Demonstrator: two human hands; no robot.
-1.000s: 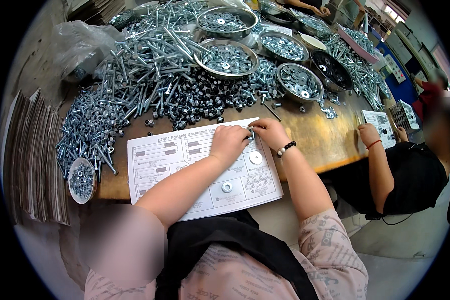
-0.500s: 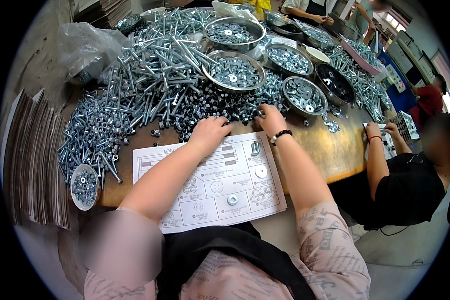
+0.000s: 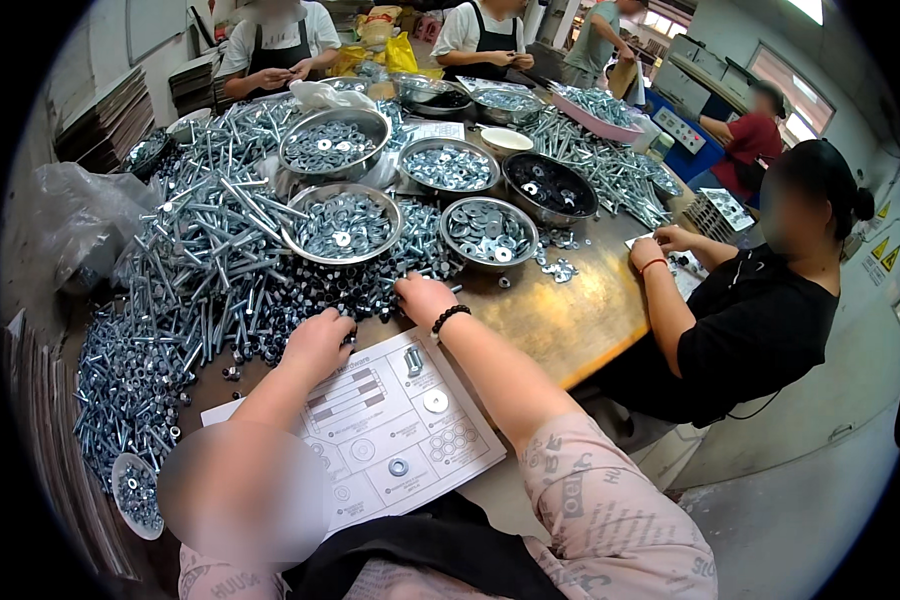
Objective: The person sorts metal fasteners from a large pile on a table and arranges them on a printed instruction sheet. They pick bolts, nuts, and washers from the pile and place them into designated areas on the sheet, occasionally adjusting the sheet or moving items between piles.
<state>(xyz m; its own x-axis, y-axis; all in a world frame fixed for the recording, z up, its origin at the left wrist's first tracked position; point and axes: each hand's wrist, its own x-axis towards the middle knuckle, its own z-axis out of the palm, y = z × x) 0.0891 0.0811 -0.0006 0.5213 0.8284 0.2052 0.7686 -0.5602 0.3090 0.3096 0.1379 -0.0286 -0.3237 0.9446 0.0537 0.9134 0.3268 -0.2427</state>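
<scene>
My left hand (image 3: 319,342) is closed at the near edge of a heap of black nuts (image 3: 315,292), its fingertips touching a small dark piece I cannot make out. Bent fingers of my right hand (image 3: 426,299) reach into the heap's right end; whatever they pinch is hidden. Under my forearms lies a printed sheet (image 3: 365,450) with hardware drawings. On it rest a short bundle of metal bolts (image 3: 414,362), a flat washer (image 3: 435,401) and a thick ring (image 3: 398,467).
Beyond my hands stand steel bowls of washers (image 3: 342,226), a black bowl (image 3: 550,188) and a mound of long bolts (image 3: 205,235). A small white bowl (image 3: 138,495) sits at the left edge. A co-worker in black (image 3: 760,310) sits on the right; other people work farther back.
My view has swung up and to the right, bringing more of the room and co-workers in. Both hands stay by the black nuts, at the sheet's far edge.
</scene>
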